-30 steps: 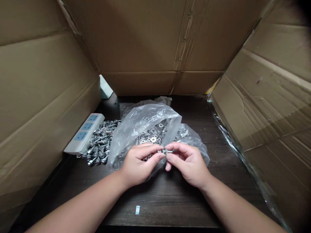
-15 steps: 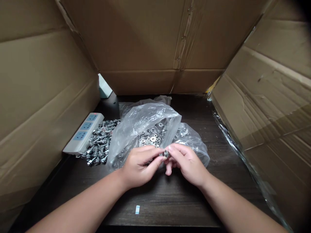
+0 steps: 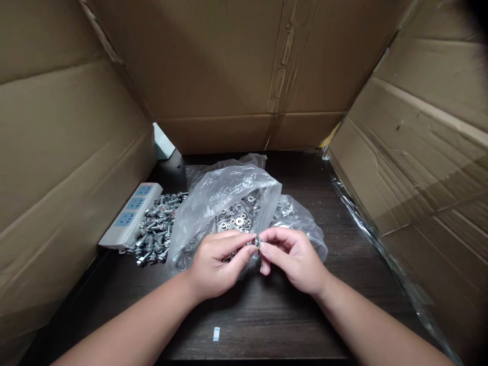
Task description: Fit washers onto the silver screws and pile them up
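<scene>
Head view shows the left hand and the right hand meeting over the near edge of an open clear plastic bag. Between them is a small metal fastener, with the thumb and forefinger of each hand closed on it from either side. Fingers cover much of it, so its exact form is too small to tell. The right hand's lower fingers curl beneath.

Loose metal washers lie in the mouth of the bag, just beyond the left hand. More plastic, with metal pieces showing dimly through it, spreads to the right, behind the right hand.

Left of the bag lies a heap of bolts, right beside a white power strip with blue socket panels and a small red light at its far end. A pale block sits at the far left corner. Near the front edge of the dark wood-grain table lies a small white and blue scrap. Brown cardboard panels wall the table on the left, right and far sides.
</scene>
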The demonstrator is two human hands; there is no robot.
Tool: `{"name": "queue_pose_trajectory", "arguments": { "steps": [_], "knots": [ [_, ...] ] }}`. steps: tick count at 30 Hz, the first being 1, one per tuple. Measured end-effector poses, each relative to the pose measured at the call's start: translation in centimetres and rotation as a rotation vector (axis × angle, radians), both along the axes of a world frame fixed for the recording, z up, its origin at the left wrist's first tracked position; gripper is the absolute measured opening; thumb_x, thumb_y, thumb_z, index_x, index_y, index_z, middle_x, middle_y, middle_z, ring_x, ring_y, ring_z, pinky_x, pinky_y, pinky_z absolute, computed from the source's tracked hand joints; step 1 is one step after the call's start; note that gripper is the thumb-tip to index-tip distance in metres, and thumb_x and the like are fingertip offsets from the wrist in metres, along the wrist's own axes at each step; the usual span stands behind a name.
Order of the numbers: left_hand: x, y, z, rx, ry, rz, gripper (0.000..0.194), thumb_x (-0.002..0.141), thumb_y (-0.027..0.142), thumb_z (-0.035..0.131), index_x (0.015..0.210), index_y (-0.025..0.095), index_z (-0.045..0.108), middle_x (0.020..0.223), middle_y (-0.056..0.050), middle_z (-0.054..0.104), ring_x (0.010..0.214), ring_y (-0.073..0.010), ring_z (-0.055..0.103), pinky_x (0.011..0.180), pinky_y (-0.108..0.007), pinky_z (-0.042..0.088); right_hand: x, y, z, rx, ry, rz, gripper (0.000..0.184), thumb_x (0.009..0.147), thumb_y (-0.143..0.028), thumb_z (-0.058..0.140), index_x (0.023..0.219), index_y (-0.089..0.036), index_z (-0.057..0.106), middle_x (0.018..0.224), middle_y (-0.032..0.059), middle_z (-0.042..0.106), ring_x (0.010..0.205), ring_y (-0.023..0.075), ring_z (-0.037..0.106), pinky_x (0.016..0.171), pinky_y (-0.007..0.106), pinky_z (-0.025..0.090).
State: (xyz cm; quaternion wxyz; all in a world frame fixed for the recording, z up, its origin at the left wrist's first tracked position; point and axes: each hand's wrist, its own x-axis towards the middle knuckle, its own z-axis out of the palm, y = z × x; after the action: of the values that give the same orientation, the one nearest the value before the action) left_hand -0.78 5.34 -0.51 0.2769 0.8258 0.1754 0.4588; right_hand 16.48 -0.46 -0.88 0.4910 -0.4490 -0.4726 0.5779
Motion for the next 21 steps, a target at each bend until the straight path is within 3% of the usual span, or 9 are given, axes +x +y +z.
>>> {"name": "queue_pose_trajectory", "arguments": {
  "steps": [5, 11, 15, 18, 21],
  "knots": [
    [-0.18, 0.12, -0.35, 0.067, 0.039, -0.060, 0.029, 0.083, 0.005, 0.059, 0.108, 0.013, 0.069, 0.059, -0.001, 0.059, 0.050, -0.0078, 0.051, 0.048, -0.018, 0.044, 0.02, 0.14, -0.76, -0.048, 0.118, 0.089, 0.033, 0.090, -0.044, 0.058, 0.075, -0.014, 0.059, 0.061, -0.0004, 0.059, 0.049, 0.0109, 0.058, 0.053, 0.025, 0.048],
    [-0.19, 0.06, -0.67, 0.103, 0.040, -0.061, 0.032, 0.082, 0.005, 0.059, 0.112, 0.013, 0.067, 0.060, -0.001, 0.060, 0.049, -0.0082, 0.051, 0.048, -0.019, 0.045, -0.36, 0.30, -0.90, -0.139, 0.149, 0.110, 0.044, 0.090, -0.053, 0.053, 0.071, -0.013, 0.058, 0.056, -0.0021, 0.054, 0.044, 0.0104, 0.056, 0.048, 0.024, 0.048],
    [-0.03, 0.09, -0.51, 0.056, -0.007, -0.040, 0.029, 0.080, 0.004, 0.061, 0.106, 0.014, 0.070, 0.067, -0.004, 0.069, 0.054, -0.0092, 0.060, 0.053, -0.018, 0.051, -0.27, 0.29, -0.70, -0.081, 0.124, 0.053, 0.040, 0.091, -0.052, 0.053, 0.082, -0.013, 0.060, 0.066, 0.0003, 0.059, 0.049, 0.0114, 0.061, 0.051, 0.025, 0.049],
    [0.08, 0.03, -0.24, 0.019, -0.032, 0.036, 0.022, 0.079, 0.007, 0.064, 0.098, 0.015, 0.073, 0.075, -0.006, 0.074, 0.061, -0.0121, 0.068, 0.058, -0.019, 0.056, -0.20, 0.03, -0.61, -0.018, 0.164, -0.024, 0.029, 0.088, -0.044, 0.061, 0.097, -0.016, 0.059, 0.074, 0.0003, 0.063, 0.054, 0.0128, 0.065, 0.056, 0.028, 0.053],
    [0.15, -0.12, 0.07, -0.019, -0.019, 0.119, 0.013, 0.078, 0.011, 0.067, 0.088, 0.015, 0.075, 0.074, -0.006, 0.075, 0.062, -0.0141, 0.070, 0.056, -0.020, 0.057, -0.25, -0.31, -0.49, 0.050, 0.131, -0.058, 0.025, 0.084, -0.034, 0.068, 0.100, -0.017, 0.060, 0.073, 0.0010, 0.066, 0.060, 0.0146, 0.067, 0.062, 0.030, 0.055]
  ]
}}
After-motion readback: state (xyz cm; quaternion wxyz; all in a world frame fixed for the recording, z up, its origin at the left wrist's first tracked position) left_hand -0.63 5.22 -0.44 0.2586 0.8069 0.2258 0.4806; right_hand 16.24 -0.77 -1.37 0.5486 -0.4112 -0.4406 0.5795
